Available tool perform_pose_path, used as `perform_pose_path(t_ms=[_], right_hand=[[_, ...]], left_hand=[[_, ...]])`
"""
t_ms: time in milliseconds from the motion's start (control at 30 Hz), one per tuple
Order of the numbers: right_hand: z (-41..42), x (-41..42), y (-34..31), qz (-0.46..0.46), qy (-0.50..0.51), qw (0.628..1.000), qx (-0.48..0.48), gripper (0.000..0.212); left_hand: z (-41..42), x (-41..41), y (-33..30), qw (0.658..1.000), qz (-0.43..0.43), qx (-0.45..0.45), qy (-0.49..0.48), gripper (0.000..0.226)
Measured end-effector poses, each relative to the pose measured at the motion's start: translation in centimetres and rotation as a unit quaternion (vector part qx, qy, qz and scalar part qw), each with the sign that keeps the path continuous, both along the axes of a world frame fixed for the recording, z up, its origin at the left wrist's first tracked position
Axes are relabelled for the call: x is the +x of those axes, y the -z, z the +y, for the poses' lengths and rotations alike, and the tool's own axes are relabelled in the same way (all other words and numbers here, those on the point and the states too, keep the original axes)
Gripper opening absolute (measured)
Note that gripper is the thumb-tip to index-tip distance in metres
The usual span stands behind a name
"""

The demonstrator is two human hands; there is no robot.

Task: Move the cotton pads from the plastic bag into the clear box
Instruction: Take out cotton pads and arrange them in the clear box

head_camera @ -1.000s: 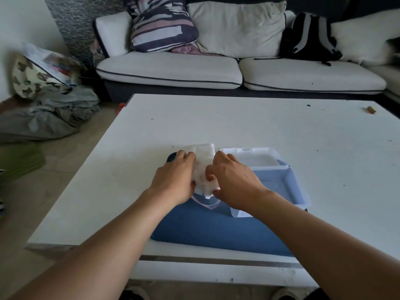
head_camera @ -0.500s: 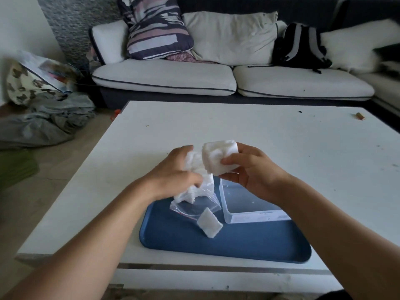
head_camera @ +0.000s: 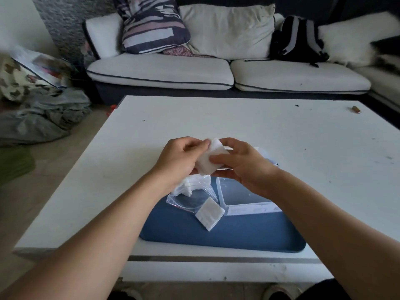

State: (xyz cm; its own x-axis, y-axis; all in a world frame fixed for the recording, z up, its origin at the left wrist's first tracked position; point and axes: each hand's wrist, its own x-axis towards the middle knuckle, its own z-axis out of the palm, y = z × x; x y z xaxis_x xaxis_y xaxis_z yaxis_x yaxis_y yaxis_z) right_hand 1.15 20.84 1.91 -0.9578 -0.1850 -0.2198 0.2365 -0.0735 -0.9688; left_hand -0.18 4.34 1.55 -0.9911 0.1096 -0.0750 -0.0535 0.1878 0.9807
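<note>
Head view: both hands hold one stack of pads (head_camera: 208,160) above the box (head_camera: 244,197), the right hand (head_camera: 240,165) pinching it from 3 o'clock, the left hand (head_camera: 179,158) closed on it from 9. Under the left grip hangs the bag (head_camera: 192,191), more pads inside, and one loose pad (head_camera: 210,213) lies on the tray (head_camera: 227,234) at the box's 8 o'clock, all on the bench (head_camera: 238,122).

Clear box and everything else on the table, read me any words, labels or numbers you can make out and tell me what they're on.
Nothing here can be read.
Clear box: a pale label strip on its near wall, print too small and blurred to read.
Plastic bag: no print visible.
Cotton pads: plain white.
Blue tray: unmarked.
</note>
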Motion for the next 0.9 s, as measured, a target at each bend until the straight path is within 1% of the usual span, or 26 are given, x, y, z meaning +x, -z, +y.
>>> perform_pose_path(t_ms=[67, 100, 133, 167, 200, 233, 267, 300, 333, 367, 400, 433, 467, 500, 567, 600, 633, 700, 733, 800, 900], right_hand=[[0.0, 0.0, 0.2, -0.01, 0.008, 1.0, 0.022, 0.039], [-0.1, 0.2, 0.2, -0.014, 0.004, 0.999, 0.033, 0.04], [-0.2, 0.3, 0.2, -0.019, -0.007, 0.999, 0.044, 0.04], [-0.2, 0.4, 0.0, -0.024, -0.022, 0.998, 0.062, 0.04], [-0.3, 0.6, -0.2, -0.026, -0.039, 0.994, 0.097, 0.039], [-0.2, 0.7, -0.6, -0.017, -0.052, 0.986, 0.159, 0.038], [-0.2, 0.8, -0.8, 0.009, -0.059, 0.966, 0.25, 0.036], [-0.1, 0.9, -1.0, 0.051, -0.067, 0.931, 0.354, 0.033], [-0.2, 1.1, -0.9, 0.092, -0.087, 0.888, 0.443, 0.03], [-0.5, 1.5, -0.7, 0.114, -0.118, 0.845, 0.509, 0.031], [-1.0, 2.0, -0.3, 0.114, -0.152, 0.808, 0.558, 0.034], [-1.7, 2.6, 0.1, 0.096, -0.18, 0.781, 0.59, 0.037], [-2.3, 3.2, 0.5, 0.079, -0.19, 0.766, 0.609, 0.039], [-2.8, 3.7, 0.8, 0.07, -0.183, 0.758, 0.622, 0.04], [-3.5, 4.1, 1.5, 0.074, -0.144, 0.743, 0.65, 0.046], [-3.8, 4.3, 2.0, 0.078, -0.129, 0.734, 0.662, 0.046], [-4.0, 4.5, 2.3, 0.084, -0.121, 0.727, 0.671, 0.041], [-4.4, 4.8, 3.0, 0.088, -0.117, 0.709, 0.69, 0.021], [-4.5, 4.9, 3.3, 0.088, -0.117, 0.7, 0.699, 0.016], [-4.8, 5.2, 3.8, 0.085, -0.128, 0.685, 0.712, 0.026], [-5.0, 5.3, 4.2, 0.075, -0.14, 0.692, 0.704, 0.035]], left_hand=[[-0.3, 0.2, 0.1, 0.999, -0.014, -0.023, 0.027, 0.056], [-0.4, 0.4, 0.2, 0.998, -0.013, -0.056, 0.041, 0.062], [-0.6, 0.5, 0.3, 0.995, -0.003, -0.094, 0.044, 0.06], [-0.7, 0.6, 0.5, 0.992, 0.009, -0.119, 0.037, 0.052], [-0.8, 0.5, 0.6, 0.992, 0.017, -0.124, 0.017, 0.04], [-1.2, 0.2, 0.7, 0.994, 0.017, -0.111, -0.014, 0.03], [-1.6, -0.1, 0.7, 0.995, 0.003, -0.085, -0.049, 0.025], [-2.1, -0.4, 0.6, 0.995, -0.023, -0.046, -0.08, 0.024], [-2.5, -0.6, 0.5, 0.993, -0.06, -0.001, -0.1, 0.024], [-2.8, -0.8, 0.3, 0.988, -0.102, 0.048, -0.105, 0.024], [-2.9, -0.8, 0.1, 0.979, -0.144, 0.097, -0.104, 0.023], [-2.9, -0.7, -0.1, 0.968, -0.18, 0.144, -0.101, 0.022], [-2.9, -0.6, -0.3, 0.956, -0.209, 0.181, -0.1, 0.021], [-2.8, -0.5, -0.4, 0.945, -0.228, 0.213, -0.1, 0.021], [-2.8, -0.3, -0.5, 0.926, -0.25, 0.264, -0.097, 0.018], [-2.8, -0.2, -0.7, 0.92, -0.257, 0.282, -0.092, 0.018], [-2.8, -0.1, -0.8, 0.916, -0.262, 0.291, -0.087, 0.018], [-2.8, 0.0, -0.8, 0.914, -0.272, 0.291, -0.076, 0.022], [-2.9, 0.1, -0.8, 0.914, -0.277, 0.287, -0.072, 0.025], [-2.8, 0.1, -0.7, 0.916, -0.283, 0.278, -0.061, 0.032], [-2.9, 0.2, -0.6, 0.92, -0.283, 0.267, -0.046, 0.038]])
